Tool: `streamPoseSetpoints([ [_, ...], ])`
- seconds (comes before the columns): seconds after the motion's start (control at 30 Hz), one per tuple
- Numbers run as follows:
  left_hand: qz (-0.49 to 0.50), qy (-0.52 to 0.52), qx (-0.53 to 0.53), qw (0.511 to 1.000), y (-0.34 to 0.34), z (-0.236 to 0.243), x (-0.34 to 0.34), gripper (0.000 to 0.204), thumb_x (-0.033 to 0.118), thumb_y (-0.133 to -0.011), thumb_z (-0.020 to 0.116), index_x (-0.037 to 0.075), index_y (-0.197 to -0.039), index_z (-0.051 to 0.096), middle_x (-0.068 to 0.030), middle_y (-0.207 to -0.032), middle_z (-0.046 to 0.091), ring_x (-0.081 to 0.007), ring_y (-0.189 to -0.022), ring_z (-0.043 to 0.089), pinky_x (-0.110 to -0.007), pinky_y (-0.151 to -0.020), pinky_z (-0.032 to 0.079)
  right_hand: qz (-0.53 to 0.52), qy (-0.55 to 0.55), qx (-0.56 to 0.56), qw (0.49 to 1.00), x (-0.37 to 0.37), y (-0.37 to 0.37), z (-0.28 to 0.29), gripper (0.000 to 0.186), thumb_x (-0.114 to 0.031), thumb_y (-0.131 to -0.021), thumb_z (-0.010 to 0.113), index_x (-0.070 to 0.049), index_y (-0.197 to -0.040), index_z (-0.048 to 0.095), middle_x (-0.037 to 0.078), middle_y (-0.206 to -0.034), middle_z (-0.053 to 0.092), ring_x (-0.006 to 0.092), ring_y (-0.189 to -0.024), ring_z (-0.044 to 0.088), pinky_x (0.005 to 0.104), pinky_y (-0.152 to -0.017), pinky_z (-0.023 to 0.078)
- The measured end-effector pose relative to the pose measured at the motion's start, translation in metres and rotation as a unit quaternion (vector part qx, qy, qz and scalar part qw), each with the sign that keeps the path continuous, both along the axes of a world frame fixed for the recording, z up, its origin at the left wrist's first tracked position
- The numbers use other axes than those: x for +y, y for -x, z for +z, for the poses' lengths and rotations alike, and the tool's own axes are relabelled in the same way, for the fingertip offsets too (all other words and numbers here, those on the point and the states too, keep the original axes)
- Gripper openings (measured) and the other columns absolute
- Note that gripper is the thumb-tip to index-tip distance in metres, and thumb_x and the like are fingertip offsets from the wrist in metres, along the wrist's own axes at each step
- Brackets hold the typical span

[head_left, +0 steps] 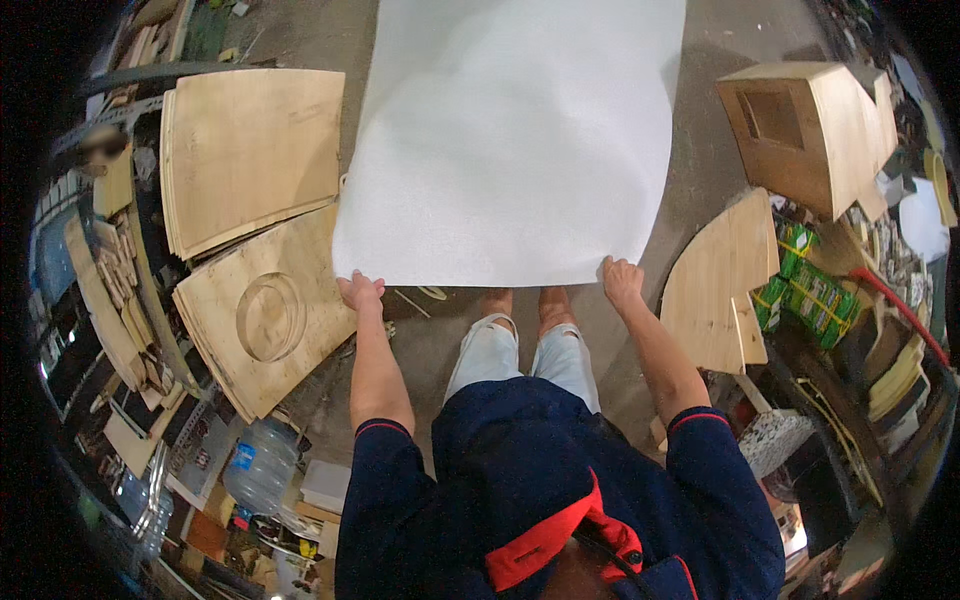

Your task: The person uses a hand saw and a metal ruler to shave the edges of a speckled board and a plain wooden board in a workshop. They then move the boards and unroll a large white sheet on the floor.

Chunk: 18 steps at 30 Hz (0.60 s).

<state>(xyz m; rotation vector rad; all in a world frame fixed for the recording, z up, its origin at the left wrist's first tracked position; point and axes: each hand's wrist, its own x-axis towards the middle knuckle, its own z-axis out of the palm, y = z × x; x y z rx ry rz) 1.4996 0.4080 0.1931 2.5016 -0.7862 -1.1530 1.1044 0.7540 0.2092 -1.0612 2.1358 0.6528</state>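
Observation:
A large white sheet (510, 150) stretches away from me, its near edge level with my shins. My left hand (361, 290) pinches the near left corner of the sheet. At the near right corner, my right hand (622, 281) grips the edge with curled fingers. Between the two hands the edge runs nearly straight, and the sheet's surface shows soft ripples. Its far end runs out of the picture at the top.
Stacked plywood panels (255, 155) lie on the left, beside a plywood board with a ring (272, 318) on it. A plywood box (790, 125), a curved board (715, 290) and green packages (822, 303) stand right. A large clear bottle (262, 465) is at lower left.

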Motion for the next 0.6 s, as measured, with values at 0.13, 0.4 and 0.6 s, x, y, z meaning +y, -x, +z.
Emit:
streamPoseSetpoints([
  [0.13, -0.042, 0.001, -0.025, 0.999, 0.011, -0.007, -0.005, 0.067, 0.014, -0.101, 0.053, 0.005, -0.157, 0.018, -0.0275, -0.121, 0.061, -0.0316, -0.063, 0.071, -0.031, -0.042, 0.053, -0.066, 0.008, -0.029, 0.997, 0.01, 0.006, -0.003, 0.02, -0.019, -0.095, 0.054, -0.01, -0.106, 0.067, 0.012, -0.1, 0.071, 0.0321, -0.096, 0.071, 0.0476, -0.081, 0.057],
  [0.4, -0.038, 0.013, 0.024, 0.999, 0.053, -0.035, -0.003, 0.075, 0.006, -0.093, 0.059, 0.021, -0.158, 0.026, -0.0213, -0.112, 0.064, -0.029, -0.066, 0.069, -0.034, -0.043, 0.044, -0.312, 0.188, -0.186, 0.912, 0.025, 0.002, 0.036, 0.041, -0.024, -0.087, 0.06, -0.007, -0.123, 0.067, 0.024, -0.11, 0.07, 0.0416, -0.103, 0.067, 0.0478, -0.092, 0.053],
  [0.6, -0.023, -0.102, 0.006, 0.994, 0.094, -0.043, -0.002, 0.07, 0.005, -0.093, 0.059, 0.015, -0.156, 0.03, -0.0147, -0.106, 0.064, -0.0223, -0.067, 0.063, -0.036, -0.05, 0.046, -0.41, 0.194, -0.159, 0.877, 0.09, -0.014, 0.082, 0.042, -0.029, -0.084, 0.064, -0.004, -0.119, 0.069, 0.025, -0.108, 0.069, 0.0423, -0.102, 0.066, 0.0487, -0.091, 0.052],
])
